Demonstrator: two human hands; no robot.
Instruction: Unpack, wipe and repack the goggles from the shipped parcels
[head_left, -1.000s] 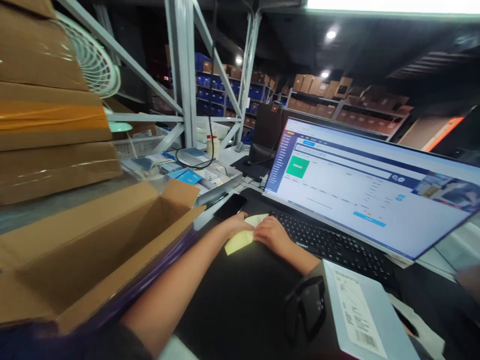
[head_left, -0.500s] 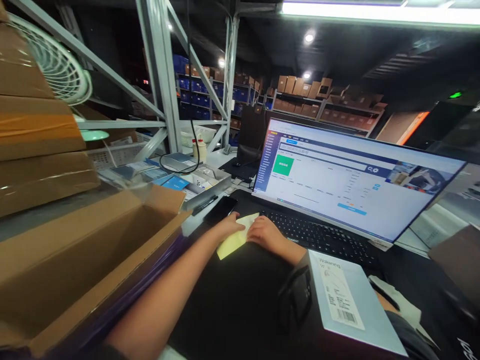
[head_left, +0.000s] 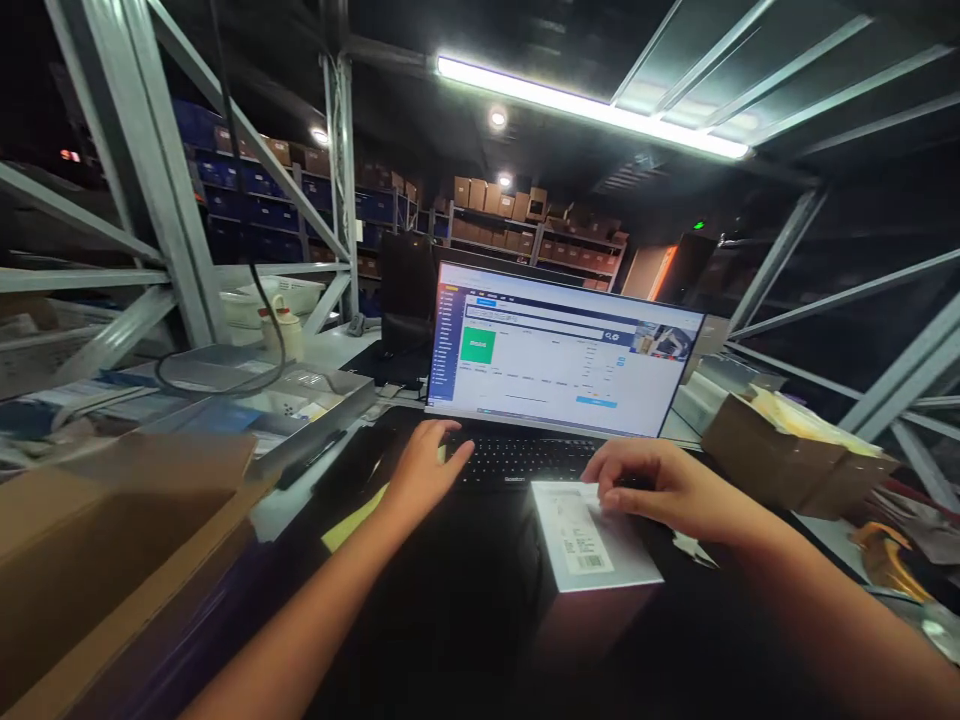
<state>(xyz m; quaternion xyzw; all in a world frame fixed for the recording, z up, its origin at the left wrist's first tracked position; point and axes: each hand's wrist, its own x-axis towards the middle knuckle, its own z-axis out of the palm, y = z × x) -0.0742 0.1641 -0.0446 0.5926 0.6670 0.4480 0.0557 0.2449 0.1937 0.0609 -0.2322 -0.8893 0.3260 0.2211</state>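
My left hand (head_left: 427, 465) is open, palm down, with thumb and fingers apart at the left end of the black keyboard (head_left: 517, 462). A yellow paper slip (head_left: 349, 524) lies on the black mat (head_left: 442, 620), partly covered by my left forearm. To the right, a white product box (head_left: 577, 545) with a printed barcode label rests flat on the mat. My right hand (head_left: 649, 480) is over its far right corner, fingers loosely bent and thumb close to the top face. Whether the fingertips touch the box is unclear.
A lit monitor (head_left: 555, 350) stands behind the keyboard. At the left is an open carton (head_left: 199, 470), with a grey tray (head_left: 330, 410) of packets beyond it. Brown cardboard boxes (head_left: 772, 455) stand at the right, near metal rack posts (head_left: 161, 180).
My hands have parted. The yellow slip both hands held now lies on the mat. My right hand has moved right to the white box, and the view has turned right.
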